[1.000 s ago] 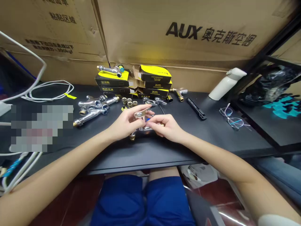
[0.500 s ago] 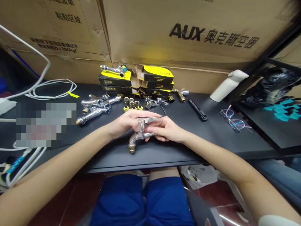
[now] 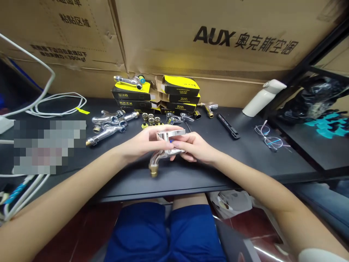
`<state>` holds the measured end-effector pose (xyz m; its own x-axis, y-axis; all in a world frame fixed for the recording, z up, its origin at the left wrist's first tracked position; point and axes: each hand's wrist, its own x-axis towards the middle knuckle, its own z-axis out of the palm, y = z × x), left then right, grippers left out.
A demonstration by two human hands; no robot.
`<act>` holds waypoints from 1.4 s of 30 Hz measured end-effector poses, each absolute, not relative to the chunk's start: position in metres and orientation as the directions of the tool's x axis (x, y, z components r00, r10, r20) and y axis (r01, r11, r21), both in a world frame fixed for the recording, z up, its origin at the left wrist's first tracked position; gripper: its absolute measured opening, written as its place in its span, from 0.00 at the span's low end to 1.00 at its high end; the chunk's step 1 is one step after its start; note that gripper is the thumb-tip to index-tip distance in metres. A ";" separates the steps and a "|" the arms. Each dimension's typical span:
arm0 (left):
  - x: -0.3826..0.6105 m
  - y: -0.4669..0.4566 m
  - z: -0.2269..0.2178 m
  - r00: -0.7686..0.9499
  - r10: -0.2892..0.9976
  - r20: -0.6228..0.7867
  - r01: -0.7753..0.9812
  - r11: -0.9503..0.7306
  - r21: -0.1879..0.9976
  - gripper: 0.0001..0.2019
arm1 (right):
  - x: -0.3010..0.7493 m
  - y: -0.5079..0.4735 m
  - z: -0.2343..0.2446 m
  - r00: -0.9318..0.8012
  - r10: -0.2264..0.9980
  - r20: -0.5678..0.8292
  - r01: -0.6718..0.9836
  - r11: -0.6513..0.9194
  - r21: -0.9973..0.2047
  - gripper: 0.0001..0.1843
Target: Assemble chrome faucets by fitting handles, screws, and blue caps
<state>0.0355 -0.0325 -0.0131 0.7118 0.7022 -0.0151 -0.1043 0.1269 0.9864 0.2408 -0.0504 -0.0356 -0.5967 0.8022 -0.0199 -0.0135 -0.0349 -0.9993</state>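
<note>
Between my two hands is a chrome faucet [image 3: 155,160], held just above the near part of the desk, its brass-tipped spout pointing down and to the left. My left hand [image 3: 145,141] is closed round its upper part, with the thumb across the stem below the flat lever handle [image 3: 177,133]. From the other side my right hand [image 3: 197,148] grips the body's right end, thumb on top and fingers underneath. A small blue spot shows under the lever. My fingers hide the far side of the faucet.
Chrome faucet bodies [image 3: 106,133] lie at left, with brass-coloured fittings [image 3: 151,119] and loose handles [image 3: 177,118] behind my hands. Black-and-yellow boxes [image 3: 181,85] are stacked at the back. A utility knife [image 3: 228,126], glasses [image 3: 272,142] and white bottle [image 3: 261,99] are at right.
The faucet has turned slightly in my hands, and its lever's side face now shows more. My left thumb has moved right across the stem. The whole view has shifted a little.
</note>
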 end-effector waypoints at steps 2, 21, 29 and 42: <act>0.038 -0.032 -0.015 0.649 0.760 0.030 -0.105 0.051 0.993 0.22 | 0.241 -0.048 -0.034 -0.556 0.831 -0.024 -0.053 -0.064 -0.997 0.16; 0.038 -0.026 -0.017 0.492 0.869 -0.046 -0.062 0.088 0.994 0.19 | 0.246 -0.037 -0.028 -0.151 0.989 0.001 -0.266 -0.040 -0.963 0.13; 0.041 -0.027 -0.020 0.435 0.899 0.050 -0.030 -0.041 0.999 0.22 | 0.244 -0.037 -0.030 -0.190 0.982 0.020 -0.194 -0.017 -0.981 0.15; 0.040 -0.026 -0.019 0.474 0.881 -0.001 -0.022 0.013 1.000 0.23 | 0.246 -0.040 -0.031 -0.240 0.971 0.022 -0.128 -0.009 -0.992 0.16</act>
